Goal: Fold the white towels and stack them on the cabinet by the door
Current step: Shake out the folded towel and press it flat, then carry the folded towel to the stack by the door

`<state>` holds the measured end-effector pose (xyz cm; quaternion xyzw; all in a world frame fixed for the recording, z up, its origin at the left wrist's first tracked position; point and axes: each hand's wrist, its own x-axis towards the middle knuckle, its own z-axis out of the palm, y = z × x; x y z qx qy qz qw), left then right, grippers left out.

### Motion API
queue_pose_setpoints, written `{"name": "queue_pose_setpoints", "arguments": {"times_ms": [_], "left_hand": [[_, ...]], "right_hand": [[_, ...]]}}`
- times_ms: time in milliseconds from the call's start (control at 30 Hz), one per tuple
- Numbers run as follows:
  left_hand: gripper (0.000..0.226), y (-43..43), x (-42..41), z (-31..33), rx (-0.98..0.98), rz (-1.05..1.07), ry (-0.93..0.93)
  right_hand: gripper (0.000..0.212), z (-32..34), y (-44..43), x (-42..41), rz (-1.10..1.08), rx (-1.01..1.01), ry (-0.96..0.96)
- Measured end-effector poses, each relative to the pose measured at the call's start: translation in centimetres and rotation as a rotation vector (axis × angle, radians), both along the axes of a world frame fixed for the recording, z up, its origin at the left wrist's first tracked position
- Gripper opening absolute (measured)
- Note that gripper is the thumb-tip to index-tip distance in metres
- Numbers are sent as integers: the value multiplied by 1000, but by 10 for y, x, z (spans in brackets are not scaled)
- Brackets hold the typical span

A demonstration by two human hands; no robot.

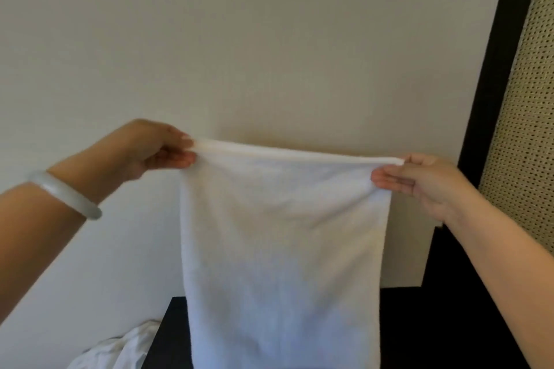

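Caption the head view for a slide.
Left hand and right hand hold a white towel by its top corners above a dark cabinet.

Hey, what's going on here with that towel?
A person is holding a white towel up in front of a wall. The left hand and the right hand each pinch a top corner, so it hangs spread out. A dark cabinet sits below, and more white cloth lies crumpled at lower left.

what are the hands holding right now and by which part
A white towel, stretched out and hanging down: the left hand pinches one top corner, the right hand pinches the other.
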<state>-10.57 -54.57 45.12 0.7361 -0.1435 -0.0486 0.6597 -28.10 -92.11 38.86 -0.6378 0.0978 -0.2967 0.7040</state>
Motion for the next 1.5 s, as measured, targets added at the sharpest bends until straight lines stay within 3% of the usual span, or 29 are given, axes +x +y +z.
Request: {"name": "queue_pose_setpoints", "arguments": {"times_ms": [100, 233, 367, 500, 600, 733, 933, 1033, 1067, 1133, 1200, 1267, 1500], "left_hand": [[2, 10, -16, 18, -38, -14, -101], [4, 35, -43, -37, -5, -34, -68], [8, 55, -64, -166, 123, -15, 192], [8, 63, -94, -294, 275, 43, 400], [6, 70, -121, -349, 328, 62, 468], [7, 82, -154, -373, 384, 94, 439], [27, 100, -195, -400, 680, 23, 87], [33, 99, -200, -407, 882, -97, -103], [33, 97, -199, -406, 927, -114, -191], [32, 84, -198, -400, 925, -173, -335], [25, 66, -200, -394, 848, -298, -417], [18, 47, -201, -392, 799, -420, -403], [12, 42, -200, -419, 679, -449, -244]], "right_hand": [[46, 20, 9, -22, 40, -27, -96], [66, -17, 26, -58, 83, -43, 32], [54, -138, 45, -71, 56, 152, 357], [12, -254, 64, -88, -6, 207, 733], [12, -293, 73, -104, -57, 239, 895], [13, -306, 80, -126, -103, 206, 962], [6, -321, 102, -158, -167, -187, 1130], [13, -322, 113, -162, -133, -677, 1273], [15, -318, 118, -161, -116, -875, 1266], [18, -312, 129, -152, -40, -1037, 1093], [20, -314, 137, -141, 178, -1028, 896], [23, -322, 143, -132, 354, -1000, 816], [28, -347, 136, -143, 400, -987, 695]]}}
